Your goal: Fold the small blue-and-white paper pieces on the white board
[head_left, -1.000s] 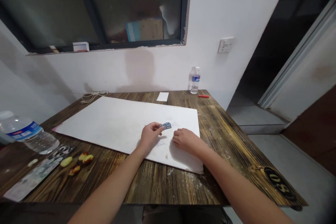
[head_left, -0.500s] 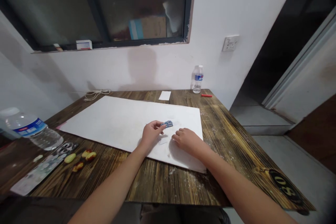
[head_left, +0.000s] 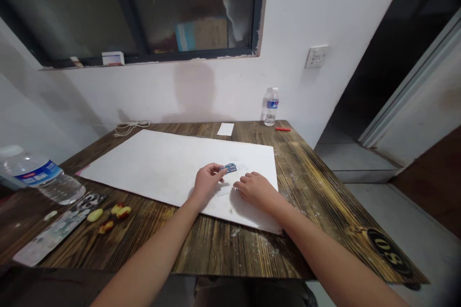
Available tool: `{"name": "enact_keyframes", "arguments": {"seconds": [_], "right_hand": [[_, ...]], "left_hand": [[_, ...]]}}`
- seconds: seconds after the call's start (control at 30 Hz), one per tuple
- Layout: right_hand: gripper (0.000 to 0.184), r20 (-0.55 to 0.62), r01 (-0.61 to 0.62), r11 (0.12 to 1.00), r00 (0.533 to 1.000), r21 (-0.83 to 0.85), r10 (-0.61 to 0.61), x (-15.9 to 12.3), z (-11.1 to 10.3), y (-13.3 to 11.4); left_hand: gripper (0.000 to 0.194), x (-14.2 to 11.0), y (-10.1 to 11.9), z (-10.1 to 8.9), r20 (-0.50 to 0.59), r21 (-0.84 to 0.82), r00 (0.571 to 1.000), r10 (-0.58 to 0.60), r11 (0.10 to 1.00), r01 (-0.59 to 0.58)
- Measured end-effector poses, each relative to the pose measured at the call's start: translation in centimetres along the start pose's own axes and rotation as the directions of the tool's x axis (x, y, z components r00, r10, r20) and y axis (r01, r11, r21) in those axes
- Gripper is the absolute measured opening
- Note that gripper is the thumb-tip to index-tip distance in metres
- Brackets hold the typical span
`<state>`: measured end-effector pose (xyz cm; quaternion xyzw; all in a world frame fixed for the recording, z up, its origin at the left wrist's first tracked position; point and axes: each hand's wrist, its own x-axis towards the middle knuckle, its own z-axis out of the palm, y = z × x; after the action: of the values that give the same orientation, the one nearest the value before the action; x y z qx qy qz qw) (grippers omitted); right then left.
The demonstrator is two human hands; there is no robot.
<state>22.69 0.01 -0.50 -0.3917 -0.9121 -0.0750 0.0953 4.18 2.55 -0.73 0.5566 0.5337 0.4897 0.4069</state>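
Pinched between the thumb and fingers of my left hand [head_left: 208,182] is a small flat blue-and-grey piece [head_left: 229,168], its exact kind too small to make out. It is just above a large white board [head_left: 151,158] on the wooden table. My right hand [head_left: 256,192] is over the board's right part, a short way right of the piece, with its fingers curled down and closed together. Whatever those fingertips may hold is hidden. Small clear scraps [head_left: 224,190] lie on the board between the hands.
A large water bottle [head_left: 46,177], a patterned strip [head_left: 54,235] and several jujubes [head_left: 95,215] are at the left. Along the back are a white cable [head_left: 131,127], a paper slip [head_left: 225,129], a small bottle [head_left: 271,107] and a red pen-like stick [head_left: 283,129].
My right hand has moved slightly left, closer to the blue-and-grey piece. My left hand keeps its pinch on the piece. The view has shifted very slightly.
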Motion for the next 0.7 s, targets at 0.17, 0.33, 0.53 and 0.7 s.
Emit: {"name": "enact_keyframes", "arguments": {"seconds": [0.17, 0.33, 0.53, 0.7], "right_hand": [[0.014, 0.031, 0.009, 0.999, 0.999, 0.038, -0.011, 0.0, -0.3, 0.3], [0.016, -0.008, -0.042, 0.994, 0.999, 0.097, 0.043, -0.1, 0.0, 0.7], [0.022, -0.163, -0.116, 0.888, 0.965, 0.446, 0.208, -0.5, 0.7, 1.8], [0.017, -0.245, -0.043, 0.684, 0.915, 0.728, 0.319, -0.2, 1.2, 2.2]], "left_hand": [[0.035, 0.0, 0.0, 0.0, -0.003, 0.018, 1.0, -0.008, 1.0, 0.008], [0.033, -0.1, 0.1, 0.1, -0.001, 0.007, 1.0, -0.015, 1.0, 0.015], [0.033, -0.1, 0.1, 0.0, 0.0, 0.0, 1.0, 0.003, 1.0, -0.003], [0.03, -0.1, 0.0, -0.1, 0.017, 0.012, 1.0, 0.017, 1.0, -0.017]]}}
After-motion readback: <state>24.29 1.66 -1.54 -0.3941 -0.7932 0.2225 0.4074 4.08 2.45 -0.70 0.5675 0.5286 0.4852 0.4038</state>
